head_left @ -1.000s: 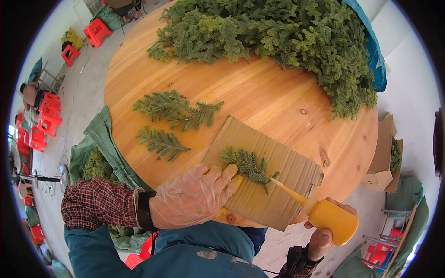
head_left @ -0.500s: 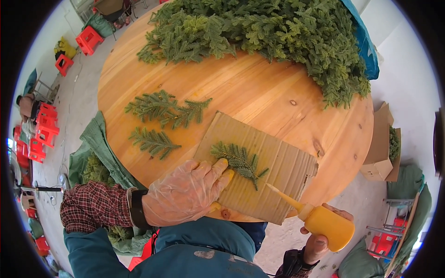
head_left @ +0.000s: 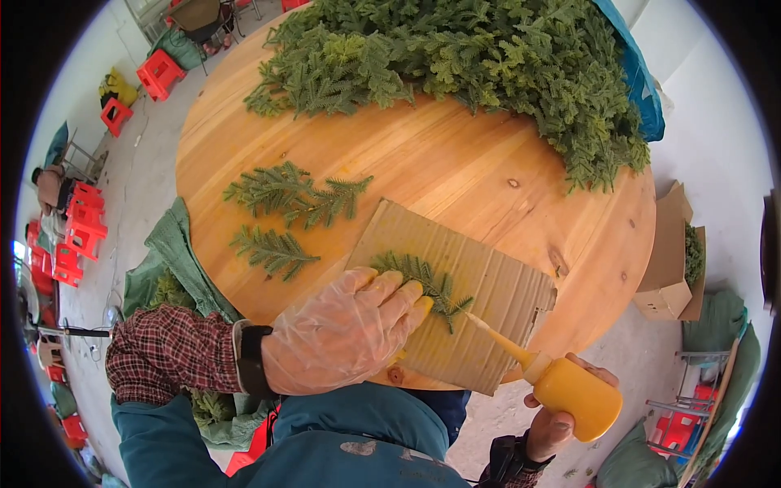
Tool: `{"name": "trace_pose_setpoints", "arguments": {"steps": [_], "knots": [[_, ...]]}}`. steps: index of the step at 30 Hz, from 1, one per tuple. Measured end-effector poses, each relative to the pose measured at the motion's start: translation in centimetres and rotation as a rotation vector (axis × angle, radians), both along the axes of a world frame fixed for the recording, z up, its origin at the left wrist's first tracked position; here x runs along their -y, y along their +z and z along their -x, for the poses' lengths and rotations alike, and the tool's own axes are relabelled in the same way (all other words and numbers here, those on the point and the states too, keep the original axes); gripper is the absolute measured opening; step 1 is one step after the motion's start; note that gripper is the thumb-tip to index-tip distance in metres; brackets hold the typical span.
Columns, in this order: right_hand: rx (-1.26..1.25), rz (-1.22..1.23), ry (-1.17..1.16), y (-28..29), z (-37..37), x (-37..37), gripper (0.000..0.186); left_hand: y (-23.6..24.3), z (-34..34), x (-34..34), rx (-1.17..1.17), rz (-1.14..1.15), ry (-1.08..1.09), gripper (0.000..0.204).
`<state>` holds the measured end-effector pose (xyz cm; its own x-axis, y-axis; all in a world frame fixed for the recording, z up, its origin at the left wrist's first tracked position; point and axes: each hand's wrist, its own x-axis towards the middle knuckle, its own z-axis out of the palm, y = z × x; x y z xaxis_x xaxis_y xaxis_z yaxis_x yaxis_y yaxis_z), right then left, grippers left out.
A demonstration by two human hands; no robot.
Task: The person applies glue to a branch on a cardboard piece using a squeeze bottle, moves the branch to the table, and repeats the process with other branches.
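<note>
In a clear plastic glove, my left hand lies over the left part of a green fir sprig, its fingers stretched and their tips stained yellow. That sprig rests on a flat piece of corrugated cardboard. My bare right hand grips a yellow squeeze bottle, tilted so that its long narrow nozzle points at the sprig's right end. Whether my left fingertips pinch any needles is hidden. Further left on the wooden table lie more loose sprigs.
A large heap of fir branches covers the round table's far side, by a blue sheet. A green woven sack hangs at the left edge. An open cardboard box stands right; red stools stand left.
My left hand has slid right and slightly up, now covering more of the sprig. The bottle in my right hand has hardly moved.
</note>
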<state>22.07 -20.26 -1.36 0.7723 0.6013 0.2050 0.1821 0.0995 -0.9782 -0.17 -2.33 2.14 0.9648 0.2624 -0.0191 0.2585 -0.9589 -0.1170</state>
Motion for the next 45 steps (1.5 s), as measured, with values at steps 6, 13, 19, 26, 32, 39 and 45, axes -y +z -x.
{"name": "trace_pose_setpoints", "arguments": {"steps": [6,13,19,26,32,39,45], "knots": [[-0.003,0.027,0.005,0.0,0.4,-0.4,0.097,-0.5,-0.2,-0.1,-0.043,-0.028,-0.009,0.053],[-0.013,0.034,0.021,0.2,1.1,-1.4,0.097,-0.7,-0.1,-0.1,-0.044,-0.032,-0.01,0.055],[0.065,0.047,-0.006,0.0,1.0,-0.5,0.097,-0.7,-0.1,-0.1,-0.034,-0.027,-0.019,0.052],[0.144,0.036,0.048,-1.3,-0.3,2.5,0.092,-0.6,-0.1,-0.2,-0.036,-0.021,-0.024,0.05],[0.157,0.061,-0.029,-0.3,1.1,1.5,0.095,-0.7,-0.2,-0.1,-0.045,-0.036,-0.029,0.052],[0.129,0.015,-0.023,-0.1,0.4,2.5,0.091,1.0,-0.2,-1.1,0.023,0.119,0.015,0.048],[-0.095,-0.213,-0.072,-1.9,-0.4,1.5,0.083,0.6,-1.8,-2.8,0.188,-0.088,0.064,0.025]]}}
